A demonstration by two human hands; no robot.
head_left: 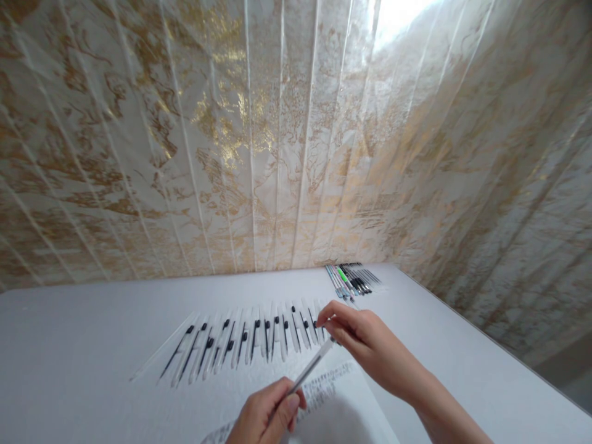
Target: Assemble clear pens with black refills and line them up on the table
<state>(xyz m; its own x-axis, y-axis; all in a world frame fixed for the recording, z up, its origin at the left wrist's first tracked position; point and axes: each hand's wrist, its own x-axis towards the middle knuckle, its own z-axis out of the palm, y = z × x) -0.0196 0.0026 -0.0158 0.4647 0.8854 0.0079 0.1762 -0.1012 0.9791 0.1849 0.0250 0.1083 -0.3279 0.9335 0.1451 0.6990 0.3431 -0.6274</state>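
Note:
My left hand [272,410] is closed round the lower part of a slim pen [312,365] with a clear, greyish barrel. The pen slants up to the right, over a sheet of paper [356,407] with rows of handwriting. At its dark upper end, my right hand [354,327] has its fingers bent and pressed together; what they hold, if anything, is hidden. Just left of those fingertips, a long row of disassembled pens [231,345] lies on the table: clear barrels, dark refills and small black caps.
On the white table [69,345], a bundle of pens [354,280], one bright green, lies at the back right. A single clear tube [161,346] rests at the row's left end. A gold-patterned curtain [231,154] hangs along the back and right edges.

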